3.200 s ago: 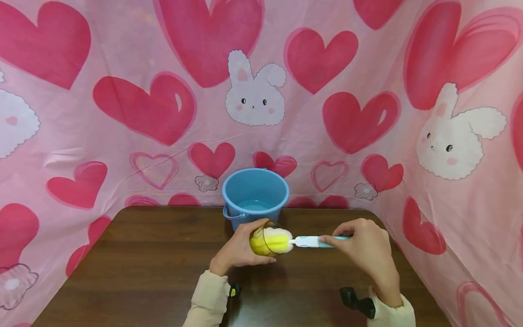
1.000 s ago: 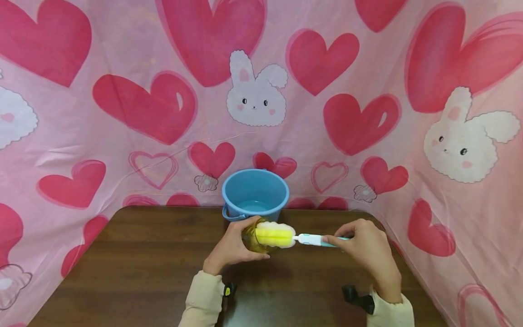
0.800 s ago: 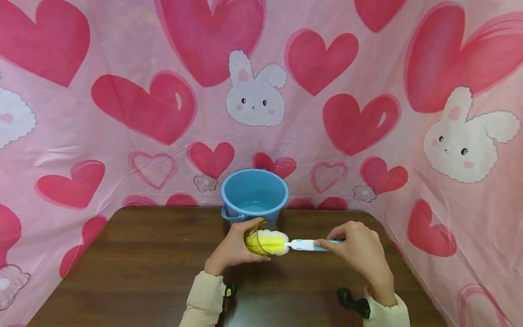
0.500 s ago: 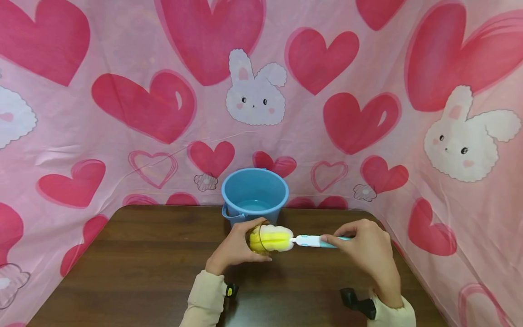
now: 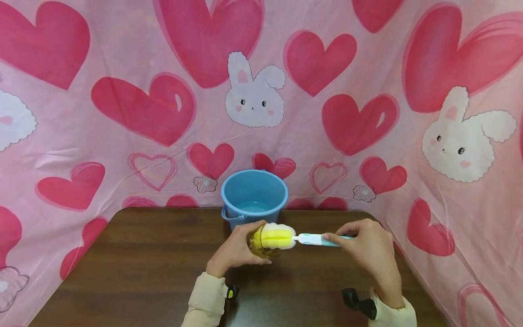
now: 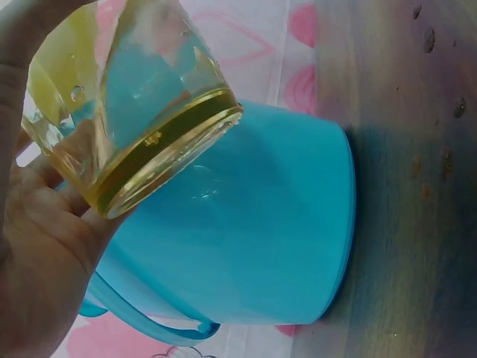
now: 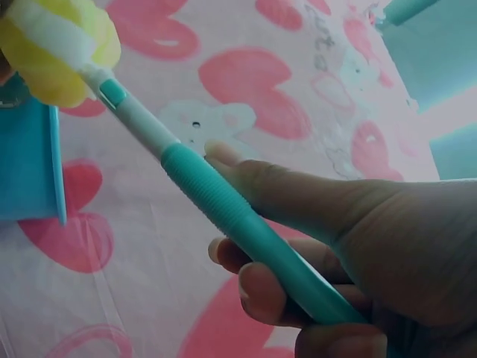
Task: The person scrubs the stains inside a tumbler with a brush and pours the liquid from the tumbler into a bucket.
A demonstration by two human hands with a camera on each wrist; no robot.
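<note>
In your right wrist view you can make out a single word, apparently "cute", its last letter unclear, in thin, tilted lettering point(image 7: 320, 54) printed on the pink heart-patterned backdrop cloth point(image 7: 149, 209). Taking your bottle brush point(image 7: 209, 190) as landmark, you see that word above and to its right.
</note>
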